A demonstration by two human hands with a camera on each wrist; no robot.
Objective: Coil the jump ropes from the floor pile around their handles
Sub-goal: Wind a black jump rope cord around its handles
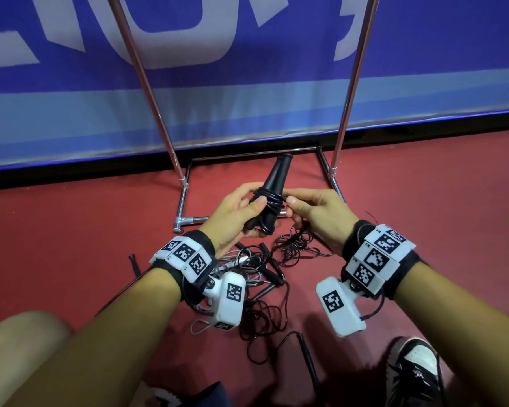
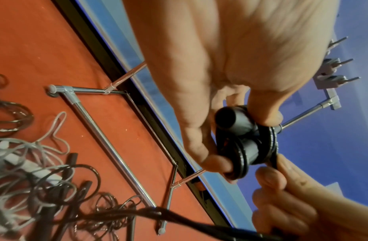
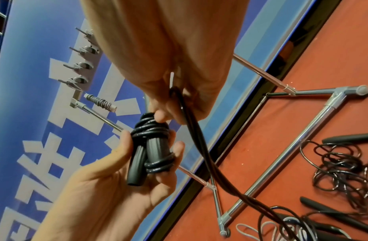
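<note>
Gripping 2 black handles (image 1: pixel 272 191), the left hand (image 1: pixel 238 212) steadies them; right hand (image 1: pixel 315 213) pinches black rope (image 3: pixel 196 146).

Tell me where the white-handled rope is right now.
Head view: the white-handled rope lies in the floor pile, just beyond the left wrist, tangled among black ropes and below the held handles.

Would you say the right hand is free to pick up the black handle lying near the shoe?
Probably not yet: the right hand is pinching the black rope being wound round the handles, though nothing lies over that floor handle.
</note>
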